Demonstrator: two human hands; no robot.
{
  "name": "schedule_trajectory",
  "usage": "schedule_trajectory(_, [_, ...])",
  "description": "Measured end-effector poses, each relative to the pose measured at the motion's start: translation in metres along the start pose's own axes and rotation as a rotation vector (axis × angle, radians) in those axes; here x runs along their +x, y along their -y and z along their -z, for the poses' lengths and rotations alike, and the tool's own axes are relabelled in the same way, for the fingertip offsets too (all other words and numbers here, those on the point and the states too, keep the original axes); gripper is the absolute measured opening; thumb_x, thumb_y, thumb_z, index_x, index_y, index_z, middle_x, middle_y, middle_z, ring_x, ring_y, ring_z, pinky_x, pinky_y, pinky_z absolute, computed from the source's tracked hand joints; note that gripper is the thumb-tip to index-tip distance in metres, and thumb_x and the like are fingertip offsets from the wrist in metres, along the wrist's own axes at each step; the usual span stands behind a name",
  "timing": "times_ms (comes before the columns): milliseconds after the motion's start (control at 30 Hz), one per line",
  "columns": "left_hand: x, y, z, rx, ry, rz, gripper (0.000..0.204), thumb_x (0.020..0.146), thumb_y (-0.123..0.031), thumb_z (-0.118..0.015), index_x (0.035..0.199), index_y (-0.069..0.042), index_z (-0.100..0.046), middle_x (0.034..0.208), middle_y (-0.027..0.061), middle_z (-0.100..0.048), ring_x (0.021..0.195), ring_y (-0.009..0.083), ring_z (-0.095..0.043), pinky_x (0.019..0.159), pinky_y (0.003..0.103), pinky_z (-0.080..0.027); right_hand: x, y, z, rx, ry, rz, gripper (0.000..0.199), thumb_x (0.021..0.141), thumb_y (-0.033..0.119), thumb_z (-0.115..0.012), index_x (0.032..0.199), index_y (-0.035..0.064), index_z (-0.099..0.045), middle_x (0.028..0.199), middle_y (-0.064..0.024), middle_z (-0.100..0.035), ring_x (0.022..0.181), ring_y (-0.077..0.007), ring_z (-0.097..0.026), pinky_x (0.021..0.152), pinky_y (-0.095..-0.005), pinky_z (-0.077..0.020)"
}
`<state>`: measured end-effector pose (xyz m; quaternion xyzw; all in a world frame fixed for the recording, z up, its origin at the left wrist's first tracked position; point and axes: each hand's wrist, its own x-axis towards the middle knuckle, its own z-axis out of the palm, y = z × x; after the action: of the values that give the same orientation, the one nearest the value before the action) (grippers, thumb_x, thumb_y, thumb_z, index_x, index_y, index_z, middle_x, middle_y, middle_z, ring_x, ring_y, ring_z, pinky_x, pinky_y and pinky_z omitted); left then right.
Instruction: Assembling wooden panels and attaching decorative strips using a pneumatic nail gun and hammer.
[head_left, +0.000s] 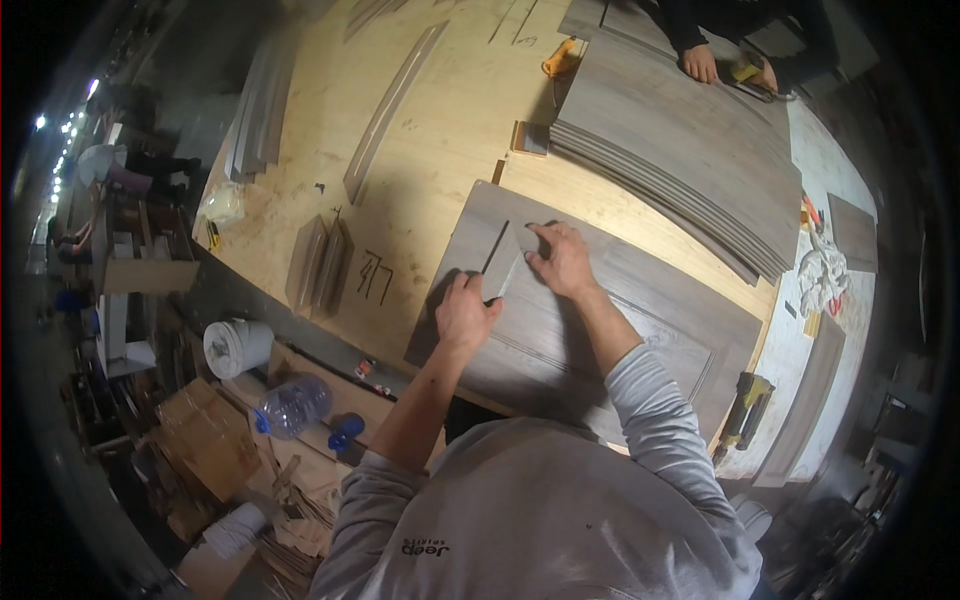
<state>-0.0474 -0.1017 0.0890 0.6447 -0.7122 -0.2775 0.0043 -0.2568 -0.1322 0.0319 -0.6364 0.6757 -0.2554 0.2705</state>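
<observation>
Head view: centre frame, your left hand [467,312] and right hand [563,262] at a grey strip [507,263] on a grey panel [540,345], whether either grip holds it indeterminable.

The panel [540,342] looks matt and wood-grained, the bottle [302,406] glossy plastic.

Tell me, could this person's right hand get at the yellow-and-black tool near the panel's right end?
Probably yes: the yellow-and-black tool lies uncovered beyond the right sleeve, with nothing visibly blocking it. The right hand would first have to leave the panel.
</observation>
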Motion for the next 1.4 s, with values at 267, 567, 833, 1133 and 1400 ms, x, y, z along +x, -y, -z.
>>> schedule_trajectory(267, [-0.002, -0.002, 0.000, 0.001, -0.027, 0.025, 0.049, 0.085, -0.032, -0.076, 0.123, -0.004, -0.062, 0.122, 0.0135, -0.058, 0.117, 0.0347, -0.058, 0.092, 0.050, -0.053, 0.001, 0.003, 0.001, 0.013, -0.001, 0.016, 0.048, 0.079, 0.021, -0.079, 0.126, 0.0134, -0.069, 0.112, -0.0112, -0.064, 0.110, -0.0346, -0.058, 0.095, -0.0464, -0.0466])
schedule_trajectory(567, [-0.005, 0.016, -0.003, -0.026, -0.011, -0.107, 0.062, 0.086, -0.029, -0.076, 0.137, -0.003, -0.055, 0.129, 0.0153, -0.057, 0.121, 0.0366, -0.056, 0.096, 0.047, -0.052, 0.003, -0.001, -0.003, -0.005, -0.034, 0.051, 0.046, 0.078, 0.025, -0.080, 0.122, 0.0129, -0.071, 0.110, -0.0127, -0.066, 0.108, -0.0355, -0.061, 0.093, -0.0458, -0.0496])
schedule_trajectory(833, [-0.029, 0.079, 0.017, -0.104, 0.183, -0.490, 0.086, 0.078, -0.028, -0.082, 0.151, -0.007, -0.043, 0.151, 0.0143, -0.048, 0.137, 0.0359, -0.046, 0.112, 0.045, -0.040, 0.011, 0.023, 0.000, -0.079, -0.048, -0.116, 0.043, 0.080, 0.044, -0.080, 0.114, 0.0184, -0.076, 0.105, -0.0088, -0.069, 0.105, -0.0323, -0.063, 0.090, -0.0459, -0.0507])
schedule_trajectory(1133, [-0.024, 0.095, 0.015, 0.098, 0.057, -0.693, 0.082, 0.072, -0.025, -0.085, 0.145, -0.008, -0.053, 0.146, 0.0077, -0.053, 0.131, 0.0279, -0.052, 0.109, 0.041, -0.041, 0.010, 0.026, -0.008, -0.073, -0.051, -0.172, 0.042, 0.081, 0.042, -0.080, 0.117, 0.0211, -0.076, 0.111, -0.0089, -0.066, 0.111, -0.0310, -0.060, 0.091, -0.0516, -0.0460])
schedule_trajectory(1400, [-0.024, 0.087, 0.019, 0.123, 0.059, -0.727, 0.076, 0.073, -0.027, -0.084, 0.141, -0.009, -0.056, 0.144, 0.0076, -0.056, 0.130, 0.0277, -0.053, 0.108, 0.041, -0.042, 0.005, 0.021, -0.011, -0.215, -0.155, -0.133, 0.042, 0.083, 0.046, -0.077, 0.115, 0.0187, -0.076, 0.111, -0.0069, -0.067, 0.111, -0.0300, -0.061, 0.094, -0.0483, -0.0475])
